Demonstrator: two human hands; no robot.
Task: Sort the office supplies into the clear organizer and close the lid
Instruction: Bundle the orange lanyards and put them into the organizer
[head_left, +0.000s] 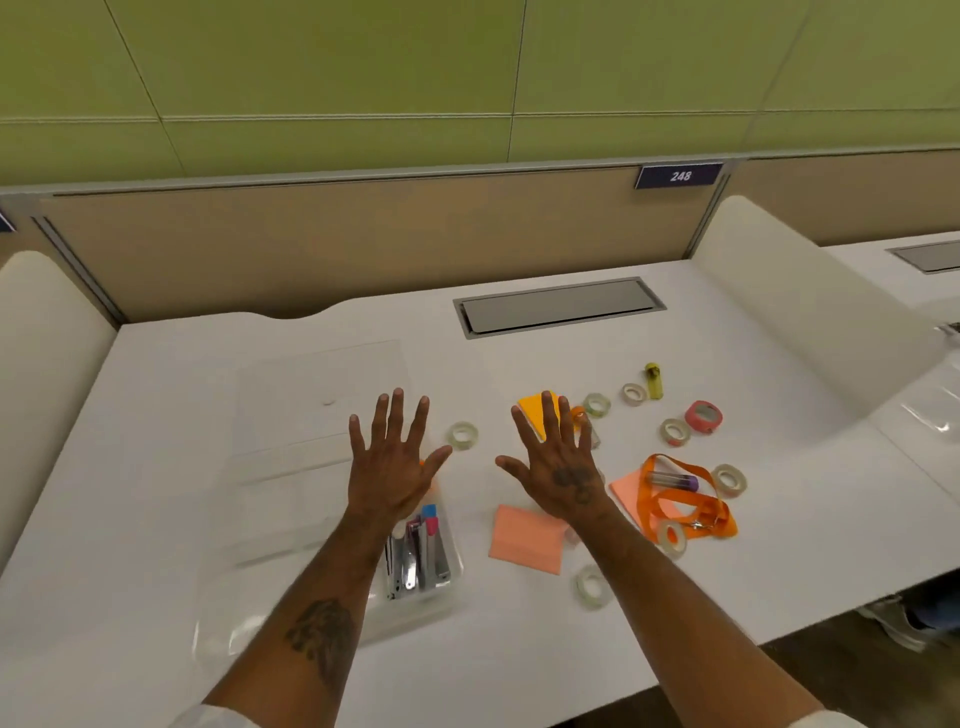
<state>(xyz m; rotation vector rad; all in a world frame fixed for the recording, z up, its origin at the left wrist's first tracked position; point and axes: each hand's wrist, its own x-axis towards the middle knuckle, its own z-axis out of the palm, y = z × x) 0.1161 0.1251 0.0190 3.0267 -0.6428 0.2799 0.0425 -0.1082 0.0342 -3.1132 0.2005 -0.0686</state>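
The clear organizer (260, 525) lies on the white desk at left, its lid (317, 395) folded open behind it. One right-hand compartment holds several pens and metal tools (423, 556). My left hand (392, 462) hovers flat above that compartment, fingers spread, holding nothing. My right hand (558, 467) is spread the same way over the loose supplies, partly covering a yellow sticky pad (537, 410). Loose on the desk lie pink sticky pads (527, 540), several tape rolls (462, 435), a red tape roll (703, 417), an orange lanyard (691, 506), a purple-capped tube (672, 480) and a yellow lighter (653, 380).
A grey cable hatch (558, 307) is set into the desk (519, 649) behind the supplies. White curved dividers (810, 306) bound the desk left and right, and a tan partition (337, 244) closes the back. Someone's shoe (896, 623) shows beneath the desk at right.
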